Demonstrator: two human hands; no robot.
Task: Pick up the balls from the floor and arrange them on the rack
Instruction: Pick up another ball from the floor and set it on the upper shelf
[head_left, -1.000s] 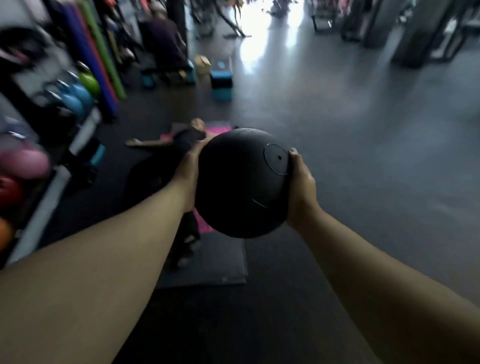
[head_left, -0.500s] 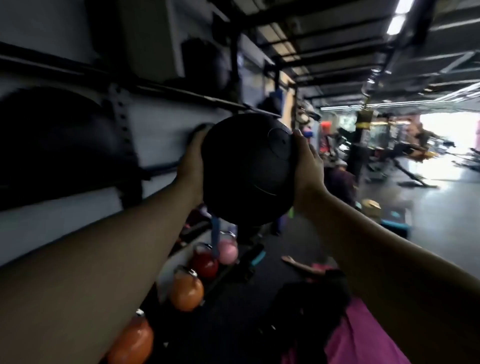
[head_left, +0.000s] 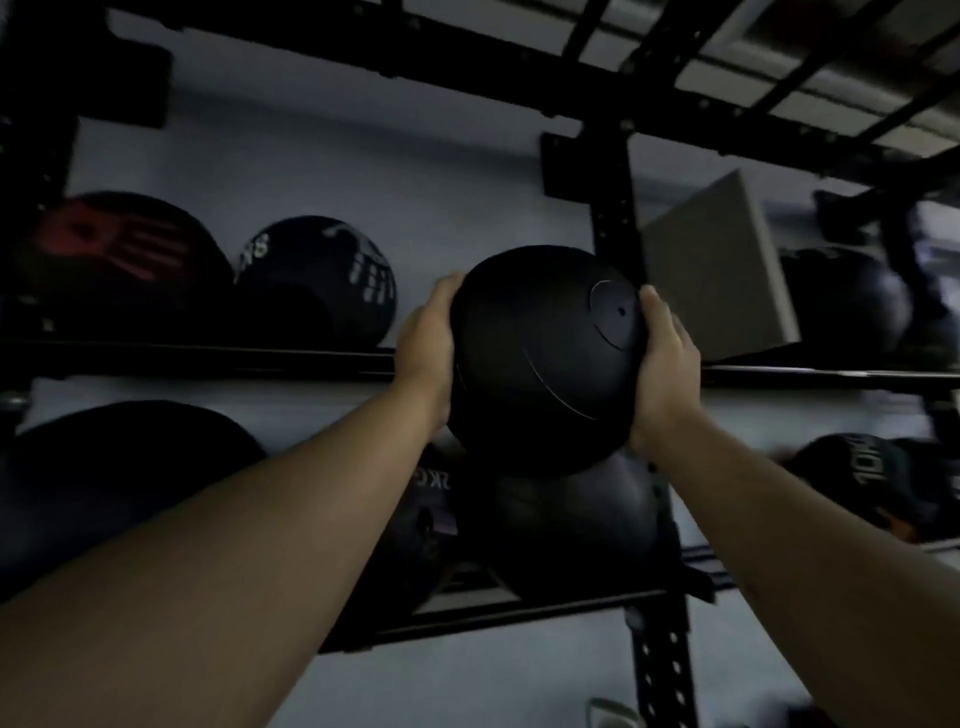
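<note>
Up against the wall rack (head_left: 613, 249), both arms are stretched forward and upward, and between the two hands sits a black medicine ball (head_left: 540, 358). The left hand (head_left: 423, 343) presses flat on the ball's left side, fingers (head_left: 445, 293) spread only a little and curved along the surface. The right hand (head_left: 665, 358) does the same on the right side, with its fingers (head_left: 655, 306) close together and bent around the curve. Both hands are clamped on the ball; nothing else is touched by them.

The ball is in the air in front of the upper shelf rail (head_left: 208, 358), at the level of this rail, just left of the black upright post. It is round, so it has no long axis, but its round valve patch (head_left: 613, 314) faces toward the viewer and to the right, beside the right fingers. A thin seam line runs down from there across the lower front.

On the upper shelf, to the left, rest two dark balls side by side: one with red markings (head_left: 119, 260) and one with white markings (head_left: 322, 280). To the right of the post, a grey box (head_left: 722, 270) stands tilted on the same shelf, and beyond it is another dark ball (head_left: 852, 306), blurred. The lower shelf carries a big dark ball at far left (head_left: 114, 493), a smooth black ball (head_left: 576, 530) directly under the held one, and a ball with pale lettering (head_left: 862, 478) at the right.
</note>
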